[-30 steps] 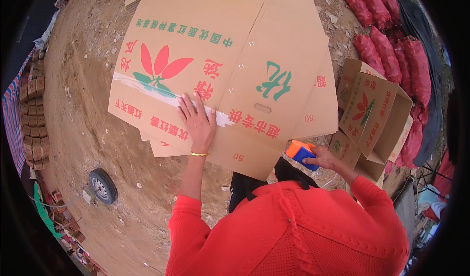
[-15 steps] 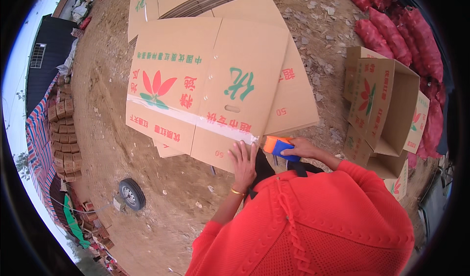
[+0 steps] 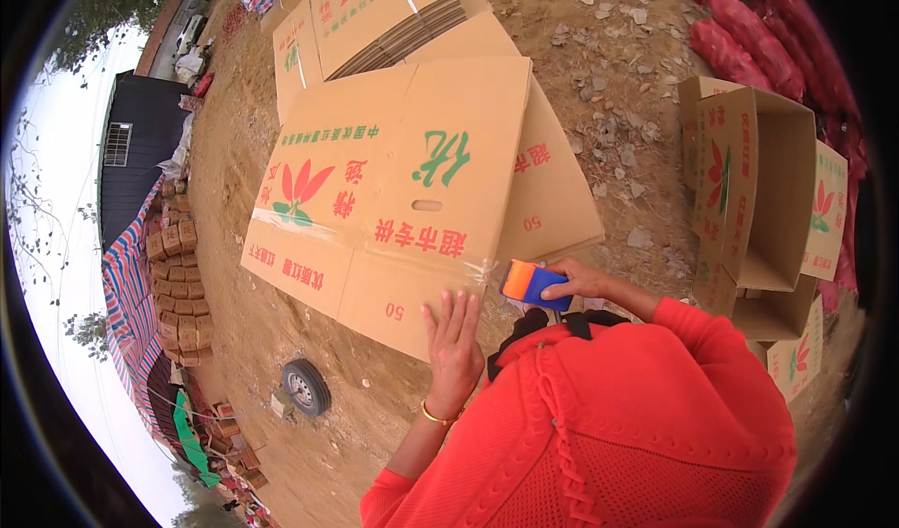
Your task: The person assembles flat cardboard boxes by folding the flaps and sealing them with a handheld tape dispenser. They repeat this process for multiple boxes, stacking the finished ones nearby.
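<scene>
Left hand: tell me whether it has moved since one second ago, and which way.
Yes. Against the oval slot in the flat carton, the left hand has gone rightward and down the picture, from left of it to below it.

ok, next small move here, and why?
Probably slide the left hand up to press the clear tape down near the flat carton's edge: that hand lies just below it, while the right hand holds the tape dispenser close by.
</scene>
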`<state>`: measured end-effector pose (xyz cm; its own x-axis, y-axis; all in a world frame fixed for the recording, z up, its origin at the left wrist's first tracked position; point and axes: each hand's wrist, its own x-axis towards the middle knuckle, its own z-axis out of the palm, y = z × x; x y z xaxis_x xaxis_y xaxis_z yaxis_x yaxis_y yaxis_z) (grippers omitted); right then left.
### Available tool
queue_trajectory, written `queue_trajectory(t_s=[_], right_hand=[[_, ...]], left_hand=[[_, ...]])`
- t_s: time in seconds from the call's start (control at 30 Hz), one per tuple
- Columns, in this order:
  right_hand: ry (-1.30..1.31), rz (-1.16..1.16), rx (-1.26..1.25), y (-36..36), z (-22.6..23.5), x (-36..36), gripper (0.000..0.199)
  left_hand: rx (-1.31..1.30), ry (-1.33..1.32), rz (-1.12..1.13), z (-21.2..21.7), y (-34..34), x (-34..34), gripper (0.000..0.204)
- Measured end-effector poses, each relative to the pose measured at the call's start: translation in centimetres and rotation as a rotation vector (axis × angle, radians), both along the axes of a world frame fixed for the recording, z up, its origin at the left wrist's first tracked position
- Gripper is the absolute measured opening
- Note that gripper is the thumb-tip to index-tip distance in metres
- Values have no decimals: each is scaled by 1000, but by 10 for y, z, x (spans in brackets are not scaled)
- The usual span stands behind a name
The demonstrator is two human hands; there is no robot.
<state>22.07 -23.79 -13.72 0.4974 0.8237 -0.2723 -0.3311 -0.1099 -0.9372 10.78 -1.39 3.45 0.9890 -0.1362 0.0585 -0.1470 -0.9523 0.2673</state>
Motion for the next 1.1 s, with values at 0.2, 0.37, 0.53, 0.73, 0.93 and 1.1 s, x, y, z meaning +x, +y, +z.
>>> queue_trajectory(t_s=[0.2, 0.37, 0.53, 0.73, 0.93, 1.1], right_hand=[[10, -32, 73, 7, -7, 0, 53], [-29, 16, 44, 1, -19, 1, 54], [47, -100, 26, 2, -18, -13, 55], [-89, -91, -90, 41, 53, 15, 60], [-434, -5, -548, 78, 74, 25, 63], [-29, -224, -326, 79, 25, 16, 61]], left_hand=[[-6, -12, -16, 8, -4, 2, 61], [-15, -55, -12, 8, -6, 3, 60], [-70, -139, 12, -4, -12, 5, 56], [-107, -108, -18, -15, 0, 2, 55], [-135, -125, -15, -30, -3, 10, 61], [-121, -164, 24, -29, -8, 10, 61]])
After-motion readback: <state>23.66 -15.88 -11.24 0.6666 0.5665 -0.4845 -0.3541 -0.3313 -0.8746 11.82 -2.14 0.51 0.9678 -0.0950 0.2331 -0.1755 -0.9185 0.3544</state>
